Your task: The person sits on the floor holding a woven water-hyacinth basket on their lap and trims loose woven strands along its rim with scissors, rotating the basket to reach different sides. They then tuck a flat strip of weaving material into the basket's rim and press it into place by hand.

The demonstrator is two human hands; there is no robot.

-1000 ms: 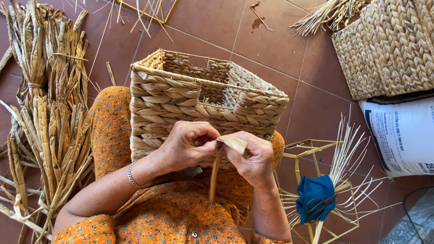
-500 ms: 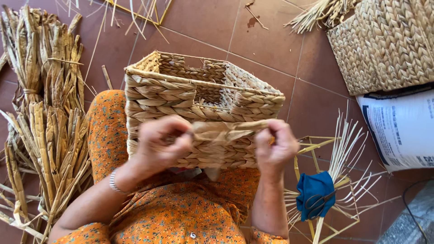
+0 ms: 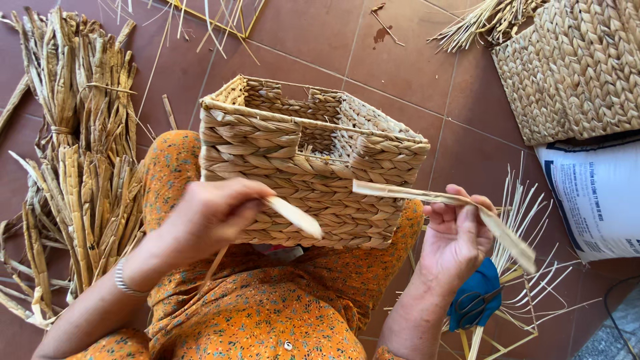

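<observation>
Person seated on tiled floor [image 3: 320, 40], woven basket [image 3: 313, 163] resting on lap, open side up.

Left hand [image 3: 207, 217]: grip closed around a short flat reed strip [image 3: 293, 217]; free end points right, toward the basket's near wall.

Right hand [image 3: 457, 233]: fingers pinched shut on a long flat reed strip [image 3: 427, 197]. Long axis runs left to right, nearly level; left end touches or overlaps the basket's near right corner, right end droops past the hand.

The two strips lie apart. Left hand is nearer the basket's front face.

Dried reed bundles [image 3: 80, 167] at left; blue-handled scissors [image 3: 477, 300] near right.
</observation>
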